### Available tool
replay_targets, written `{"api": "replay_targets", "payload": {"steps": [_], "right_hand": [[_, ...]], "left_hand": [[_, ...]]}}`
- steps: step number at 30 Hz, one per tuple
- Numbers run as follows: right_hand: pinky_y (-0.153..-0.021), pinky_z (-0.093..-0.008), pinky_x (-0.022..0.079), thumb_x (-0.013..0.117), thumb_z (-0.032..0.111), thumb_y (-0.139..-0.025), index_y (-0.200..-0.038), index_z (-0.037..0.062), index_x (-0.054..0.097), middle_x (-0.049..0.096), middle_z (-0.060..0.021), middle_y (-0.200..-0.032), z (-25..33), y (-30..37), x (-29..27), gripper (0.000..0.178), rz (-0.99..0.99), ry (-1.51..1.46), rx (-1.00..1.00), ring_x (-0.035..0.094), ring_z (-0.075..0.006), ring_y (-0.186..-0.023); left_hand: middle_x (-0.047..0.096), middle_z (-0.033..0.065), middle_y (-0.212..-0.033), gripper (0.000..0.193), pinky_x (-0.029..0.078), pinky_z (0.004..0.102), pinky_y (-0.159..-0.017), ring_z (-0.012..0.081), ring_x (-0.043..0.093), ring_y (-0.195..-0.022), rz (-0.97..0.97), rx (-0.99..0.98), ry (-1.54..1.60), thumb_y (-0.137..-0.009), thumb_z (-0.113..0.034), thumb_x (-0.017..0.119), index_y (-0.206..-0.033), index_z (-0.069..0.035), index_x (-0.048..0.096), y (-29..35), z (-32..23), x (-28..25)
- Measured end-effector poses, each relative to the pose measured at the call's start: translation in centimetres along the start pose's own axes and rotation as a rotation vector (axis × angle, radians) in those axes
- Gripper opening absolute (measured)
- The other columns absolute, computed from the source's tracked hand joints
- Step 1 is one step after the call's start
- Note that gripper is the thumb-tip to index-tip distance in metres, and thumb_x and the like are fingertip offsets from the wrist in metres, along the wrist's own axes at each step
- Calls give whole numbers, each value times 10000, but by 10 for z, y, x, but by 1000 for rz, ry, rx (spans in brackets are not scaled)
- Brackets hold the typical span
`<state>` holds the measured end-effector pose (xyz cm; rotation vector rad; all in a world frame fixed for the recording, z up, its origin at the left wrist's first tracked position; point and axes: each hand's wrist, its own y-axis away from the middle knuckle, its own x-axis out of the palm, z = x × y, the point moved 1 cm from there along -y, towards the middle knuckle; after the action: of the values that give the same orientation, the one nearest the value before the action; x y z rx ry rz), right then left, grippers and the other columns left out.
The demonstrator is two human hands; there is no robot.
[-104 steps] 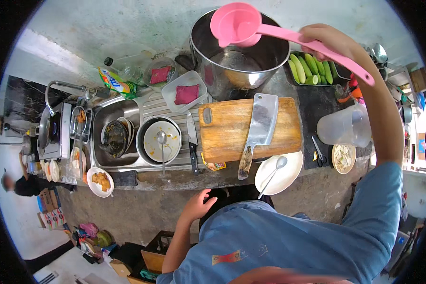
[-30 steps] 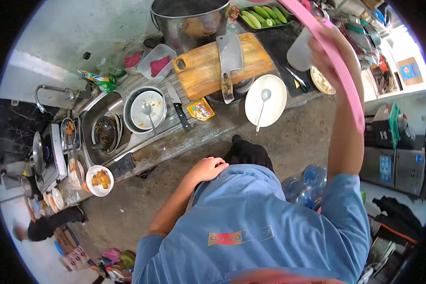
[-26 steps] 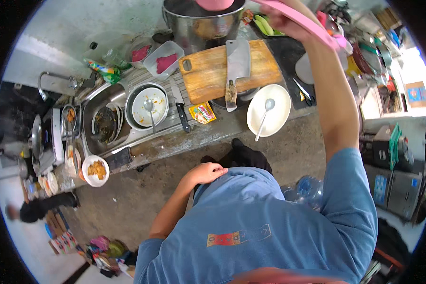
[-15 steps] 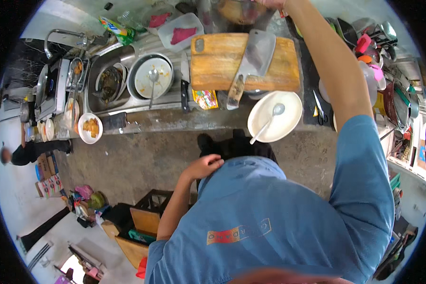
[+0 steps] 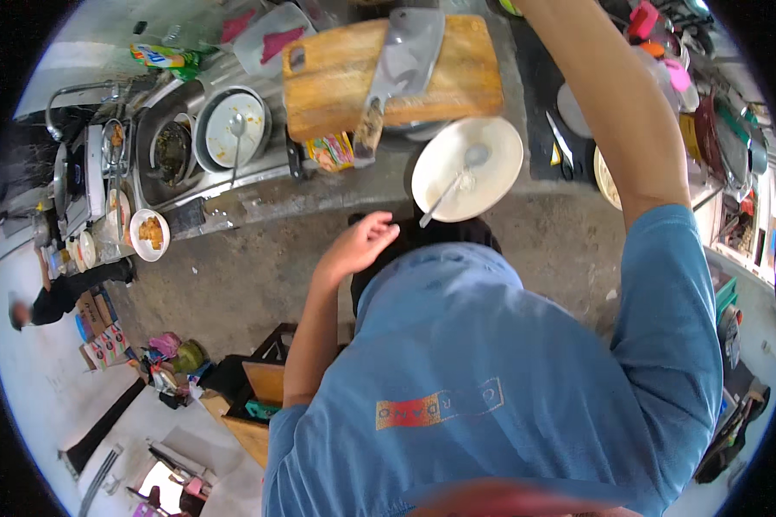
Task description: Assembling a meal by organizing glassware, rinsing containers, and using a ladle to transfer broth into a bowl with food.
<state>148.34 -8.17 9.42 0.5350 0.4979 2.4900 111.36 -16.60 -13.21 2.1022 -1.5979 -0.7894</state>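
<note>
My left hand (image 5: 364, 245) hovers in front of my waist, below the counter's edge, open with fingers loosely apart and nothing in it. My right arm stretches up past the picture's top edge, so that hand is out of sight. Closest to my left hand is a white oval bowl (image 5: 491, 185) at the counter's front edge, with a metal spoon (image 5: 444, 200) lying in it. Behind it lies a wooden cutting board (image 5: 336, 65) with a cleaver (image 5: 409, 56) across it. A yellow and red packet (image 5: 331, 152) pokes out from under the board's near edge.
Left of the board, a metal pot (image 5: 261, 116) with a spoon stands by a sink (image 5: 142, 129). A small white bowl of food (image 5: 136, 231) sits at the counter's edge. Scissors (image 5: 563, 142) lie on the right. Another person (image 5: 65, 293) stands at far left.
The view has shifted, so the counter sits higher in the picture. My left hand has lifted off my shirt, fingers spreading. My right hand has passed out of view at the top.
</note>
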Motion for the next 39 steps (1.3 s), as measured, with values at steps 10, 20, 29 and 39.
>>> {"api": "replay_targets", "payload": {"steps": [10,20,29,39], "right_hand": [[-554,-246,454,585,397,-921,-1072,23,651,693,-75,-920,-280,192,-69,409,109,431,502,598,-96,-689],[-783,-288,463,586,367,-953,-1147,33,596,677,-65,-1036,-372,174,-20,386,-82,-568,591,610,-146,-916],[-579,-282,466,566,260,-922,-971,-24,651,671,-74,-802,-353,197,-58,301,-590,72,400,589,-140,-649],[-781,-349,525,651,228,-881,-895,-26,658,696,-155,-1036,-338,176,-158,254,-864,640,-140,672,-234,-836]], "left_hand": [[667,119,-956,404,495,319,-786,193,630,-864,-135,50,72,-945,-363,590,-1137,-8,584,-48,1,3],[669,198,-995,537,496,413,-805,347,644,-926,-345,146,-207,-915,-432,581,-1212,14,552,-95,-29,17],[667,181,-993,575,494,384,-798,293,645,-888,-266,138,-198,-943,-465,519,-1271,8,521,-91,-18,20],[663,197,-1021,553,522,365,-702,252,675,-747,-332,112,-74,-989,-451,438,-1261,21,534,-102,-9,36]]}}
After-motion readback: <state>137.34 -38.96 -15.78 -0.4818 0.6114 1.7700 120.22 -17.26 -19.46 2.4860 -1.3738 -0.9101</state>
